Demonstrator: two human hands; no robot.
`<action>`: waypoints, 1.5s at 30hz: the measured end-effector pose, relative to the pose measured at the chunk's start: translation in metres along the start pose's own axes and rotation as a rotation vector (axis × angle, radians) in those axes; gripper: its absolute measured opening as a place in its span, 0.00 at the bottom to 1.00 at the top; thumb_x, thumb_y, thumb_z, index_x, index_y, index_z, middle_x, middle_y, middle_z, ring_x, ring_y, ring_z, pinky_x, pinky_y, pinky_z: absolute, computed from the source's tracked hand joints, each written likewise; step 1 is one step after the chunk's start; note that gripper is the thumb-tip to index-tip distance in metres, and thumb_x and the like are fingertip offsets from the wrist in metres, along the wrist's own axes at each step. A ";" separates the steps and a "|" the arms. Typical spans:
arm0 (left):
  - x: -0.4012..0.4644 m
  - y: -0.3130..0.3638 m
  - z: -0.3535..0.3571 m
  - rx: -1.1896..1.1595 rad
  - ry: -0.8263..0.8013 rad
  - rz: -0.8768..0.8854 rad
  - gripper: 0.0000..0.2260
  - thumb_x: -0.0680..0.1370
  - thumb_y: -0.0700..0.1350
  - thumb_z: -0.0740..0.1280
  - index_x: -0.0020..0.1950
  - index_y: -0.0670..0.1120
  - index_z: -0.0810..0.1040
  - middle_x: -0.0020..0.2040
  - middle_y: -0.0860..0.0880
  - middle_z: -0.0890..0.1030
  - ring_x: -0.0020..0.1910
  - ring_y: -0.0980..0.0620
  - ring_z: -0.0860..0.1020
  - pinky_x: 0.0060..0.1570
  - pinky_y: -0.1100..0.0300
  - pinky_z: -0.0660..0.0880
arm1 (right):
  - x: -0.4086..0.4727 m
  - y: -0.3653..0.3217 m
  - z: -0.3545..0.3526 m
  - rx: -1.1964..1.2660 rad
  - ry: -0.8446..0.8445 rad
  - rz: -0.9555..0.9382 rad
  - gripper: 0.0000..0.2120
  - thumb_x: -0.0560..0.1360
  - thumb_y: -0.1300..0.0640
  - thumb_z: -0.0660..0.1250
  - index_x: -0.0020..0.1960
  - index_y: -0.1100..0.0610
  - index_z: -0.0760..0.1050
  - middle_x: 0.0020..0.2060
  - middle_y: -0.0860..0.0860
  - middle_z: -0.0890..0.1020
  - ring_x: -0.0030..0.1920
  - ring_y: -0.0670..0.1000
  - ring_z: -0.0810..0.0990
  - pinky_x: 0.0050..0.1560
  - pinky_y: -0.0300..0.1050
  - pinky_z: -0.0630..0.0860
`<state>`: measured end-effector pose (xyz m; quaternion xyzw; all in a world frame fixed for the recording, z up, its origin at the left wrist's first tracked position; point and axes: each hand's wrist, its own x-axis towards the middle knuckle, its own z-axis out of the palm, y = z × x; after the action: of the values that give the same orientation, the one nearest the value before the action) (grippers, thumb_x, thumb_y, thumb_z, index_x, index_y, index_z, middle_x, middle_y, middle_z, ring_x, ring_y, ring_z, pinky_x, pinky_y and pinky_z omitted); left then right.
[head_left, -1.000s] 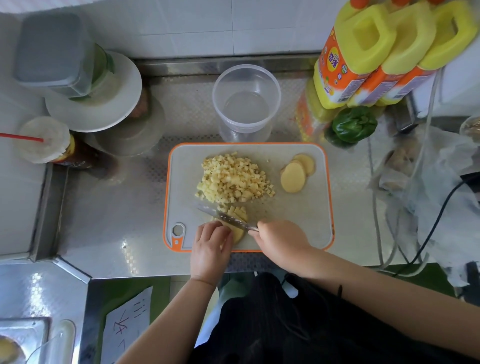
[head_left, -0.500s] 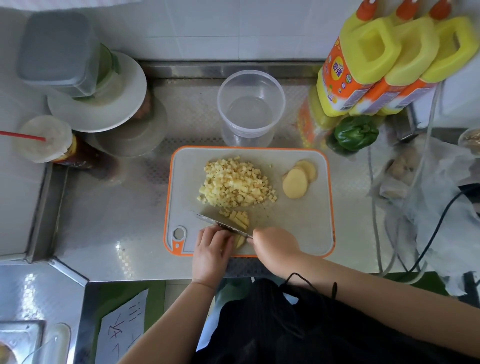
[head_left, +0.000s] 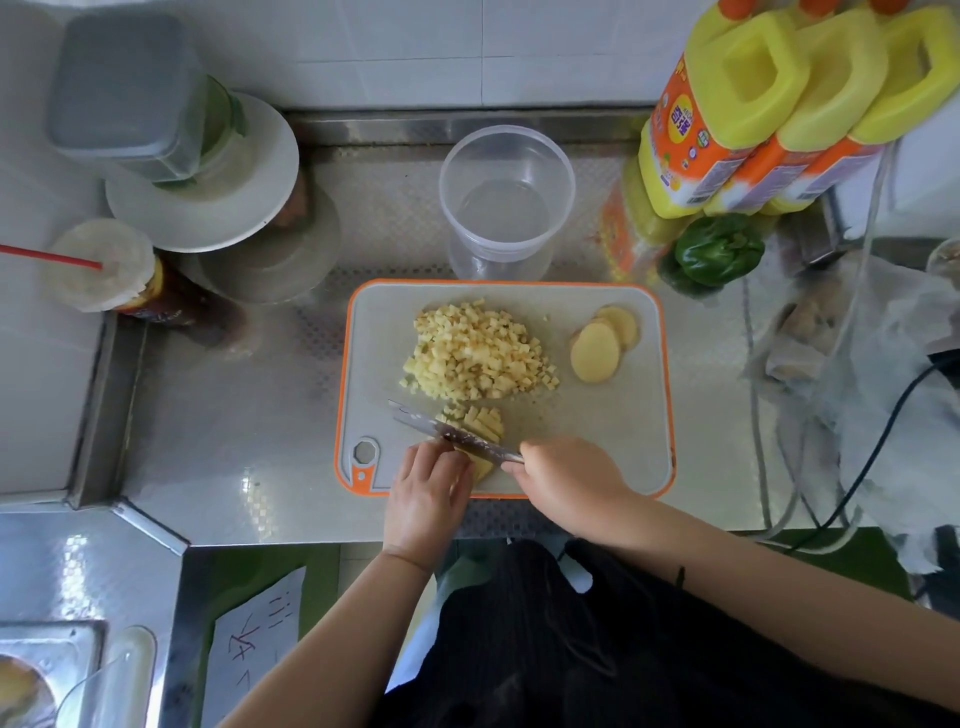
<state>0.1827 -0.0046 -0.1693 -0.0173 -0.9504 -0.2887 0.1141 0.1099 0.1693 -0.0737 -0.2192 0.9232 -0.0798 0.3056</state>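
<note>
A white cutting board with an orange rim (head_left: 613, 431) lies on the steel counter. On it sit a heap of small potato cubes (head_left: 475, 353), two potato slices (head_left: 597, 345) and a stack of potato strips (head_left: 480, 426) near the front. My right hand (head_left: 569, 480) grips the handle of a knife (head_left: 441, 428), whose blade lies across the strips. My left hand (head_left: 431, 491) holds the near end of the strips with curled fingers, right beside the blade.
A clear plastic tub (head_left: 506, 200) stands behind the board. Yellow bottles (head_left: 753, 104) and a green pepper (head_left: 719, 252) are at the back right, with plastic bags and cables (head_left: 857, 395) on the right. Plates (head_left: 208, 182), a grey box and a drink cup (head_left: 104, 267) crowd the back left.
The knife has kept chopping through the strips, working toward my left hand, which has stayed on their near end. More small cut pieces lie beyond the blade.
</note>
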 end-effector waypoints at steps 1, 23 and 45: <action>-0.001 0.000 0.000 -0.004 -0.009 -0.013 0.11 0.79 0.47 0.63 0.46 0.41 0.81 0.47 0.45 0.78 0.47 0.46 0.73 0.47 0.56 0.72 | -0.001 0.000 0.000 -0.016 0.005 -0.014 0.17 0.82 0.46 0.54 0.41 0.55 0.65 0.28 0.48 0.67 0.28 0.50 0.67 0.27 0.45 0.62; -0.003 -0.001 0.006 -0.066 0.021 -0.053 0.10 0.79 0.46 0.64 0.44 0.41 0.80 0.47 0.46 0.78 0.48 0.46 0.73 0.50 0.57 0.72 | 0.019 0.004 0.010 0.156 -0.090 0.117 0.17 0.81 0.43 0.54 0.44 0.56 0.68 0.32 0.48 0.70 0.35 0.51 0.72 0.34 0.44 0.64; -0.011 -0.003 0.002 -0.153 -0.044 -0.165 0.11 0.79 0.47 0.63 0.47 0.41 0.81 0.50 0.47 0.78 0.51 0.49 0.71 0.53 0.64 0.68 | 0.014 -0.012 0.017 -0.097 -0.120 0.026 0.07 0.81 0.57 0.59 0.49 0.60 0.74 0.32 0.50 0.71 0.33 0.52 0.72 0.29 0.43 0.66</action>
<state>0.1927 -0.0053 -0.1752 0.0460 -0.9261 -0.3682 0.0674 0.1141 0.1515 -0.0912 -0.2262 0.9087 -0.0177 0.3505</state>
